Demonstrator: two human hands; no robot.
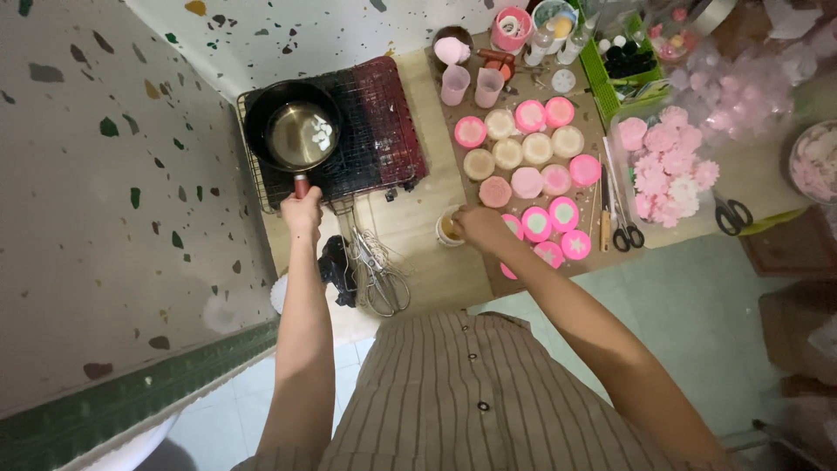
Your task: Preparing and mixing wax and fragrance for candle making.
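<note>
— Speckled terrazzo wall point(105, 174) is seen on the left, and a low wooden table point(418, 235) is set against it. What is being held over it?

— A small dark saucepan point(292, 133) is gripped at its red handle by the left hand point(302, 212), the fingers closed round it. The pan is rested on a wire grill rack point(375, 131) at the table's left end, and a few pale pieces are seen in its shiny bottom.

— And the other hand?

— The right hand point(479, 227) is laid on the rim of a small cup of amber liquid point(450, 228), just right of the rack; whether the fingers are pinched shut cannot be told.

— What is ranged around the cup?

— Round moulds point(532, 166), pink and cream, are set in rows on a brown board beside it. Two pale pink cups point(471, 85) are stood behind them. Scissors point(626, 228) are laid to the right, near a clear tub of pink flower shapes point(667, 170). Metal tongs point(379, 275) are hung at the table's front edge.
</note>
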